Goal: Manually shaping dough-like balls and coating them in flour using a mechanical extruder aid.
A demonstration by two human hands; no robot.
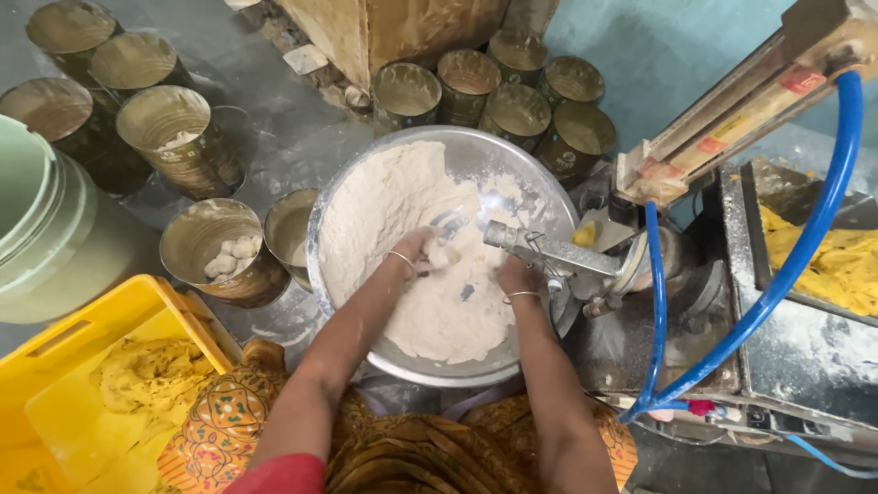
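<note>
Fingers of the left hand [422, 249] are curled around a small lump of dough [440, 254], pinching it just above the white mass; the right hand [515, 274] is pressed knuckles-up into the flour, fingers buried, so whether they grip anything I cannot tell. Both wrists carry thin bangles (dusted white, like everything else). Both hands are down in the big steel bowl [540, 187], which holds a heap of floury dough [393, 206] piled towards its left side. A metal arm [549, 252] from the machine [668, 311] on the right reaches over the rim, touching down near the right hand. Blue hose [805, 247] loops across that machine. Open tins [174, 137] stand around the bowl, one with dough balls [229, 256] inside. Yellow crate [64, 366] sits lower left.
</note>
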